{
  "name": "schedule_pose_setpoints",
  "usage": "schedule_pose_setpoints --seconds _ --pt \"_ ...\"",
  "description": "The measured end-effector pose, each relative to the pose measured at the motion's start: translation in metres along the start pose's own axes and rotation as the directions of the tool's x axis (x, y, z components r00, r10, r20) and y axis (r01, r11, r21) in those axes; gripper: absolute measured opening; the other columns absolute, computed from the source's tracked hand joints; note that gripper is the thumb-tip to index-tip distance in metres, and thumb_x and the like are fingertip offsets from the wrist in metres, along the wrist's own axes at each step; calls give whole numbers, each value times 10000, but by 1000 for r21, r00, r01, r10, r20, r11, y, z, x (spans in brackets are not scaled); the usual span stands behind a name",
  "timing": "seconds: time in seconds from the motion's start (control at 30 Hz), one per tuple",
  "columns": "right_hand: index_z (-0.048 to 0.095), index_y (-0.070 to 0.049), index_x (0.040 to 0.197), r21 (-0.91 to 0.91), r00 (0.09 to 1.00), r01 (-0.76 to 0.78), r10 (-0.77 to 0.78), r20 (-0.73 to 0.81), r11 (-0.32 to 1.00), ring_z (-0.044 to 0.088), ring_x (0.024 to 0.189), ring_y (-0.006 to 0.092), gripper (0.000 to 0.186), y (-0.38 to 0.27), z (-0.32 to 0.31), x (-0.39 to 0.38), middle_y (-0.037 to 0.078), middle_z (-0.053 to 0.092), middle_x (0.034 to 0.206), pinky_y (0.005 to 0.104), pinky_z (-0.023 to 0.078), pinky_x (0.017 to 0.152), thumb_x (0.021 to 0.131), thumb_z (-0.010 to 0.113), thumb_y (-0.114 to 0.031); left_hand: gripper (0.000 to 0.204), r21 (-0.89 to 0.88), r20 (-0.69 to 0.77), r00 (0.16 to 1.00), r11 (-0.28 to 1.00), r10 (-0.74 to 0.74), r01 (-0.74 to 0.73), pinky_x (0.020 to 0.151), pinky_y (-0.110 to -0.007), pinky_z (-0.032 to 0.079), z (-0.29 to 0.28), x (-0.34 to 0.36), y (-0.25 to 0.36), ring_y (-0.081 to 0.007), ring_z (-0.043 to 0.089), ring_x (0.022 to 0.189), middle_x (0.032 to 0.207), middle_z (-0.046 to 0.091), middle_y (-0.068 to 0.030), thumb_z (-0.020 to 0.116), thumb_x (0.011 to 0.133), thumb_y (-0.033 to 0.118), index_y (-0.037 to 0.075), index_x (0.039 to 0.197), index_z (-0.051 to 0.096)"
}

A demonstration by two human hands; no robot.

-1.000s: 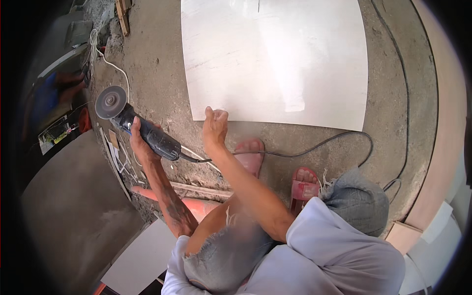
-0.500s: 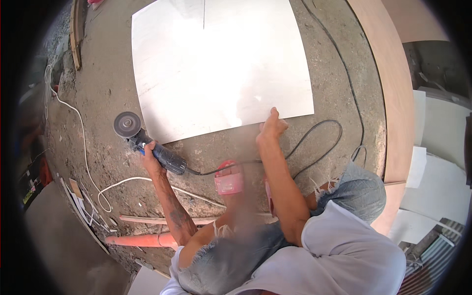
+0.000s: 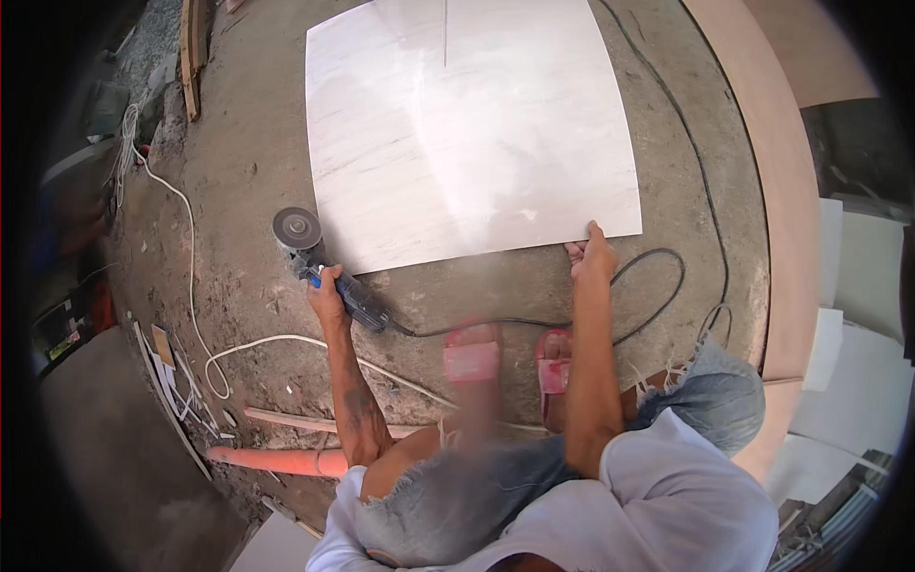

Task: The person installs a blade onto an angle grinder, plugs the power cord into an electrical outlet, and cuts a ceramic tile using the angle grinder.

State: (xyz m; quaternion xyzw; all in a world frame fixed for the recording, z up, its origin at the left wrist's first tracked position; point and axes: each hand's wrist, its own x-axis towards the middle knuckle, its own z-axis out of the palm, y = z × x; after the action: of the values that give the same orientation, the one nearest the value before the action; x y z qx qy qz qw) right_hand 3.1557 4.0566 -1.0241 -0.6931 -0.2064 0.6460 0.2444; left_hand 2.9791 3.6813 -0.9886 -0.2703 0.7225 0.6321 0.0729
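A large white tile (image 3: 391, 162) with faint streaks lies on the rough ground in front of me, and a thin dark line runs into it from its far edge. By the tile's near left corner, my left hand (image 3: 327, 296) is wrapped round the body of an angle grinder (image 3: 364, 305). The grinder's round disc (image 3: 297, 226) faces up and sits left of the tile, apart from it. At the near edge, towards the right corner, my right hand (image 3: 594, 257) grips the tile, thumb on top and the other fingers curled at the edge.
A black cord (image 3: 658, 255) loops from the grinder to the right and away. A white cable (image 3: 193, 276) winds along the left. Nearer me lie an orange pipe (image 3: 276, 461) and a wooden strip (image 3: 295, 419). Wooden boards (image 3: 791, 200) line the right side. Pink sandals (image 3: 472, 360) are on my feet.
The whole view has shifted, so most things appear farther right. My right hand has moved along the tile's near edge towards its right corner. The grinder stays in my left hand.
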Motion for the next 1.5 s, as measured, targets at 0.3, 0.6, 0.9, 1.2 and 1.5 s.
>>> schedule_pose_setpoints --seconds 0.3,0.6,0.9,1.2,1.5 --pt "538 131 948 -184 999 45 -46 1 982 641 597 252 371 -50 9 8 189 582 809 306 540 474 856 702 -189 119 45 121 991 997 56 -62 529 -259 407 12 -28 3 -100 504 559 689 538 23 696 766 91 79 817 589" --pt "224 52 1495 -911 567 365 -822 56 190 167 1467 371 820 -48 34 31 276 244 1542 580 216 1116 952 553 -467 128 -12 175 984 999 -38 41 539 -267 415 12 -25 5 -101 496 568 705 525 27 680 777 105 58 856 590" --pt "218 -38 1535 -954 628 293 -740 241 -61 124 1498 325 741 -43 44 50 171 222 1597 647 146 1106 999 419 -509 143 31 139 990 1000 -7 3 554 -270 423 14 -20 0 -106 509 592 723 530 14 678 767 106 52 861 585" --pt "294 -63 1517 -941 579 329 -769 271 -84 244 1447 323 699 -46 38 57 165 317 1549 628 140 1099 1005 379 -532 119 42 44 998 998 -55 53 518 -257 385 10 -20 1 -85 475 548 684 521 40 678 785 91 104 781 559" --pt "448 -61 1422 -929 386 366 -897 214 -64 412 1322 350 647 -53 38 57 153 462 1396 570 299 1059 983 449 -537 118 11 146 988 998 -57 56 524 -251 396 2 -24 -2 -76 485 556 677 528 40 685 778 85 96 790 568"
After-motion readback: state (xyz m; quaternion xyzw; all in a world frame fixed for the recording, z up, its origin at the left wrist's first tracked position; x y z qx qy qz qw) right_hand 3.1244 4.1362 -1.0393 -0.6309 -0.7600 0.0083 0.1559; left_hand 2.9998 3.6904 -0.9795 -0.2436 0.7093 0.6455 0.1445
